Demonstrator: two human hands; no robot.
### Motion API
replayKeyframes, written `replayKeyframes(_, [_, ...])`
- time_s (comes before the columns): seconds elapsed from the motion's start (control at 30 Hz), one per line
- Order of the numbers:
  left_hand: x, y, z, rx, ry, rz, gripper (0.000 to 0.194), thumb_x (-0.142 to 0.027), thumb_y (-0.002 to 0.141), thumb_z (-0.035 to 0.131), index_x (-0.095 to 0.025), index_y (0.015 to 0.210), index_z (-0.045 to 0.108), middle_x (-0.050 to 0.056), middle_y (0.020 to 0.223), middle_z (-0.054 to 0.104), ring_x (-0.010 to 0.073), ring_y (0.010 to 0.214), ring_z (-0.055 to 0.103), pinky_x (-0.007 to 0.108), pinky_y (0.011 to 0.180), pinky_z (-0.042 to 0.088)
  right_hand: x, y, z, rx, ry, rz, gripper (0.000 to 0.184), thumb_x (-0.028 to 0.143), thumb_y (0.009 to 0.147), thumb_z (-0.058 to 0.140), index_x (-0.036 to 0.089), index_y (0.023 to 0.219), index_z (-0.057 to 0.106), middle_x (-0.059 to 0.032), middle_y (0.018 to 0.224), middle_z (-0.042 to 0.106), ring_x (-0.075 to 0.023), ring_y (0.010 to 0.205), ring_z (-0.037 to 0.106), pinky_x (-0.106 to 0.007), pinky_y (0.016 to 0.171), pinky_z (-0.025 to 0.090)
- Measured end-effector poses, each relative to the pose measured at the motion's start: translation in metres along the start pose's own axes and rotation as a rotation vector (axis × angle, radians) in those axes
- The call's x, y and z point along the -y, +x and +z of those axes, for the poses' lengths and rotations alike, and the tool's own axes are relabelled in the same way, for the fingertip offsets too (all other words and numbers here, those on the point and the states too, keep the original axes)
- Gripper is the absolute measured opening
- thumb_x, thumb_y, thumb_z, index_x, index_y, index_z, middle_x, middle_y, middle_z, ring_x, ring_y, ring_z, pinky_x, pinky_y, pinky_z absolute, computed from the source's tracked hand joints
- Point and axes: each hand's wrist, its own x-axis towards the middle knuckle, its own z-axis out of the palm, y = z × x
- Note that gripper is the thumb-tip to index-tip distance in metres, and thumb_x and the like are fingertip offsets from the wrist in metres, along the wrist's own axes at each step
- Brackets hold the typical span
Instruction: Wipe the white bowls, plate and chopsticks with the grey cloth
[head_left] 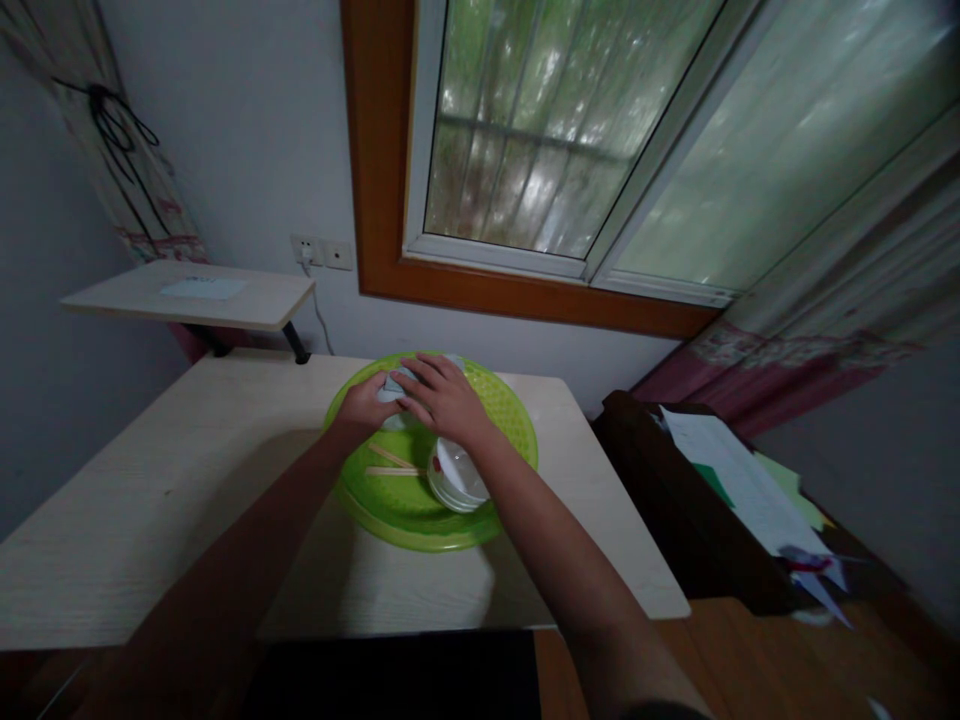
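Both the left hand [366, 404] and the right hand [444, 398] meet over the far part of a round green tray [520, 425] on the pale bench [180, 450], with a pale grey item [397, 381] between them; it may be a cloth or a small vessel, but the fingers cover too much to say. The left hand appears to grip its near left side between thumb and fingers. The right hand lies across it with fingers spread and bent, and whether it grips or only presses cannot be told. For this handling, a steady left hold would serve best while the right moves with light, even pressure, fingertips spread so the item does not tip or slip. The right forearm passes close over the stacked white bowls [459, 480], so lifting that wrist a little would lessen the risk of knocking them. The chopsticks [393, 472] lie loose beside the bowls, nearer the left forearm, and a low elbow could sweep them. Working over the tray seems wise, since its raised rim could catch a dropped piece.
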Motion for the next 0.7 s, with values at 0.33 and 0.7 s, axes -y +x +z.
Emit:
replayKeyframes(0.33, [0.0064, 0.0030, -0.0007, 0.041, 0.082, 0.000, 0.041, -0.047, 0.063, 0.080, -0.022, 0.094, 0.071, 0.002, 0.083, 0.070, 0.0233, 0.076, 0.062, 0.033, 0.073, 0.048, -0.0096, -0.0020, 0.0015, -0.128, -0.011, 0.118, 0.042, 0.042, 0.101, 0.048, 0.024, 0.136, 0.062, -0.0084, 0.140, 0.061, -0.0321, 0.139, 0.041, -0.058, 0.118, 0.032])
replayKeyframes(0.7, [0.0009, -0.0014, -0.0015, 0.042, 0.147, 0.036, 0.029, -0.044, 0.069, 0.073, -0.021, 0.084, 0.065, 0.000, 0.075, 0.064, 0.0191, 0.070, 0.056, 0.028, 0.065, 0.042, -0.0025, -0.0008, 0.0028, -0.052, -0.047, -0.010, 0.040, 0.043, 0.100, 0.052, 0.028, 0.135, 0.063, -0.0052, 0.143, 0.058, -0.0295, 0.137, 0.043, -0.052, 0.117, 0.034])
